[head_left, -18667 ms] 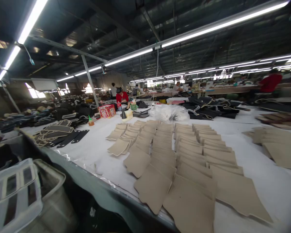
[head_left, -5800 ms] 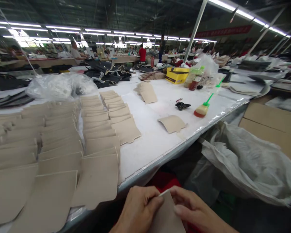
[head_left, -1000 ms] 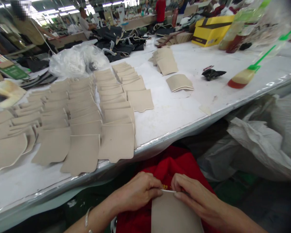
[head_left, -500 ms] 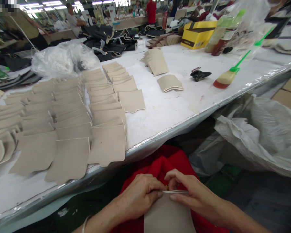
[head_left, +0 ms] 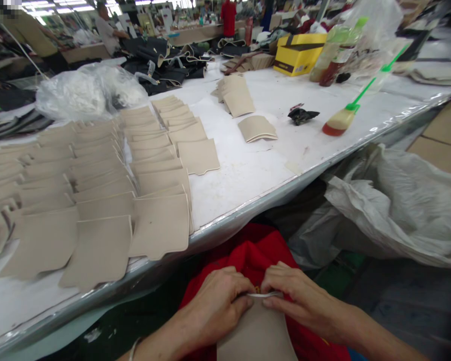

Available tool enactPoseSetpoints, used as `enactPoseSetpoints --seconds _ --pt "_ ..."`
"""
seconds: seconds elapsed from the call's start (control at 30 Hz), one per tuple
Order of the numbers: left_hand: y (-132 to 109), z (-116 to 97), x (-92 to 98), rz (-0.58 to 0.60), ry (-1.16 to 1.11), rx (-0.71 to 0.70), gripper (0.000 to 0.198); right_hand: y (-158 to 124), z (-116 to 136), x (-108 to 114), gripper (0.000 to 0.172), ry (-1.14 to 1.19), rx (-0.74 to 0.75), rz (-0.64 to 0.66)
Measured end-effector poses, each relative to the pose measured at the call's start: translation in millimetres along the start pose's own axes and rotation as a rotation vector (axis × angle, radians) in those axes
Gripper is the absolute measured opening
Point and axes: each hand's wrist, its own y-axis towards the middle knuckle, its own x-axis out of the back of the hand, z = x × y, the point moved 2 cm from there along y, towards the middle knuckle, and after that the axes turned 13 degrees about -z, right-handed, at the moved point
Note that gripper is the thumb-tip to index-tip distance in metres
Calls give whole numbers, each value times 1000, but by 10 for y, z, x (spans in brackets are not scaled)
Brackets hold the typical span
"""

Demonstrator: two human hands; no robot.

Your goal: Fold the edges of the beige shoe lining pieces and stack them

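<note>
A beige piece (head_left: 257,331) lies over the red cloth (head_left: 248,250) on my lap, its pale top edge facing up. My left hand (head_left: 223,298) pinches the left part of that edge between thumb and fingers. On the right part of the same edge, my right hand (head_left: 291,293) grips with thumb below and curled fingers above. The two hands are close together but apart. Rows of overlapping beige pieces (head_left: 160,223) cover the left side of the white table (head_left: 225,185).
Past the table's front edge stands a squeeze bottle with a green nozzle (head_left: 339,120), near a black scrap (head_left: 302,115). Small beige stacks (head_left: 258,128), a yellow box (head_left: 298,57) and clear plastic bags (head_left: 78,93) lie farther back. A white sack (head_left: 402,200) is at right.
My right fingers have closed down onto the piece's top edge, where the index finger was raised before. The table and its contents have shifted slightly left in view.
</note>
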Motion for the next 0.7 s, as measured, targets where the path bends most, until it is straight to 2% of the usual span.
enactPoseSetpoints --seconds 0.13,0.27,0.47,0.7 --pt "3 74 -27 -13 -80 69 15 -62 -17 52 14 -31 50 39" --pt "-7 126 -23 -16 -153 124 16 -118 -107 29 15 93 -37 -25" --pt "-21 143 -62 -8 -120 133 16 -124 -163 -104 32 159 -92 -45" --pt "-22 171 -76 -40 -165 174 14 -135 -150 -104 46 206 -144 -34"
